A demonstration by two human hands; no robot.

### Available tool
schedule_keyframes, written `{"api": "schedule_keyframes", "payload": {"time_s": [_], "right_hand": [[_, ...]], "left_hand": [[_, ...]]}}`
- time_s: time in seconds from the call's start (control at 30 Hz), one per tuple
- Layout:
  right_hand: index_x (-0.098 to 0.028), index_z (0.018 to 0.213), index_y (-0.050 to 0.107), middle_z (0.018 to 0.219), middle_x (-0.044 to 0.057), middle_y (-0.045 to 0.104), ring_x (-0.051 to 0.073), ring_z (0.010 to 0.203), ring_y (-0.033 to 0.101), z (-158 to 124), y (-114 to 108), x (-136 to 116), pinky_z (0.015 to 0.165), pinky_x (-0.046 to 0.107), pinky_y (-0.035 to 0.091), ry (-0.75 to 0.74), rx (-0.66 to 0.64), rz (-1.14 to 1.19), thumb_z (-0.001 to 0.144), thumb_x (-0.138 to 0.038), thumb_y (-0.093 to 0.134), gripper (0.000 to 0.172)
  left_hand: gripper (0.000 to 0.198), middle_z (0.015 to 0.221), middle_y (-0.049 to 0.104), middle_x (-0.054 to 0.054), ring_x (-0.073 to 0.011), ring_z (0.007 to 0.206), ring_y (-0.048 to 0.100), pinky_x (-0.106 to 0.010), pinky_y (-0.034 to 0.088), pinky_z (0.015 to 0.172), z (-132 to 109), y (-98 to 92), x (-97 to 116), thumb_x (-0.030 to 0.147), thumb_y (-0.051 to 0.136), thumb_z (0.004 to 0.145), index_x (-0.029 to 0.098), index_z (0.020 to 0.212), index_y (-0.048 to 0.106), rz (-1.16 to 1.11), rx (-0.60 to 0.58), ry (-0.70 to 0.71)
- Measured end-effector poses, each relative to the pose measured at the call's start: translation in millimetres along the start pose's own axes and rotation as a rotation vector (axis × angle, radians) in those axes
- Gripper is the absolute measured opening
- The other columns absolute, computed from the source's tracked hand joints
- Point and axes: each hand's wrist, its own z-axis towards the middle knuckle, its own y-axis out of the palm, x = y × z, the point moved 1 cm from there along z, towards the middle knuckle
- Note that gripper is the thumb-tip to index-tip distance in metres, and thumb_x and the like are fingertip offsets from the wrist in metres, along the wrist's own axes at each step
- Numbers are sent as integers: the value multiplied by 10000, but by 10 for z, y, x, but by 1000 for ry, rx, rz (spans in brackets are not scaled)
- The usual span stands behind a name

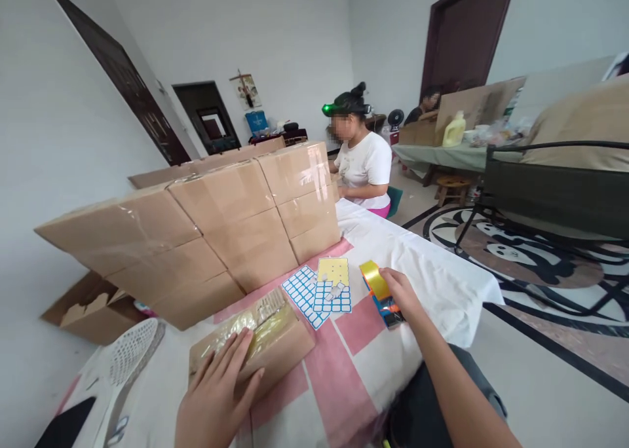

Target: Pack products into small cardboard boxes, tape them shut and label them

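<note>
A cardboard box (280,350) with shiny tape across its top lies on the table in front of me. My left hand (221,376) rests on it, palm down, with its fingers stretched over the near left part. To the right, my right hand (400,291) grips a tape dispenser (381,304) by its yellow roll side; the fingertips are partly hidden. Between the box and the dispenser are blue-bordered label sheets (302,294) and a yellow sheet (333,270) with small paper scraps on top.
Stacked cardboard boxes (236,219) form a wall behind my box. At left lie a white perforated racket-like object (132,353), a dark flat object (69,422) and an open carton (93,310). A person in a white shirt (366,166) sits across the table; another person is farther back.
</note>
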Motion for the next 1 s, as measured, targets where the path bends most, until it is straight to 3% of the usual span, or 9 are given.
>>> {"api": "schedule_keyframes", "payload": {"time_s": [0.13,0.33,0.57,0.7,0.87,0.93,1.0], "right_hand": [[-159,905,655,807,60,713,230,743,670,-50,42,-26,666,313,496,-36,-99,7,823,-520,655,370],[-179,1054,637,963,62,755,242,880,710,-82,1,54,719,307,534,-25,-254,68,732,-308,721,357],[-187,1021,599,926,60,738,251,892,712,-155,127,66,762,338,536,-71,-193,170,741,-329,657,320],[-187,1042,604,955,66,725,241,892,695,-276,262,-83,792,350,528,-161,-188,254,787,-384,627,323],[-204,1161,616,907,41,732,231,832,681,-445,522,-170,742,336,512,-144,-297,508,743,-328,628,435],[-212,1166,625,856,29,727,225,765,674,-556,631,-161,698,330,500,-71,-360,624,725,-329,622,457],[-211,1163,638,829,30,722,227,725,668,-690,729,-160,678,335,493,-8,-444,701,717,-351,616,468]], "left_hand": [[576,1355,683,-30,-268,1157,658,-405,323,1083,-16,71,22,501,527,918,241,1430,489,-15,-17,-39],[572,1316,699,-105,-328,1137,668,-493,370,1055,30,99,285,546,485,894,187,1325,596,-3,40,-243],[536,1245,737,-100,-304,1138,677,-444,432,1010,67,100,244,539,510,905,190,1295,628,-4,36,-207],[482,1264,728,-98,-311,1139,673,-453,437,1023,9,17,275,425,639,866,226,1304,612,36,148,-125],[272,954,789,-45,-272,936,714,-421,491,928,-66,-8,660,179,768,781,282,1020,689,-103,500,-71],[310,1000,771,-70,-266,977,710,-414,522,924,66,17,920,190,745,814,277,1102,673,-305,476,-132],[490,1292,681,-132,-299,1212,639,-448,531,992,295,27,1192,290,691,873,248,1344,564,-532,321,-202]]}}
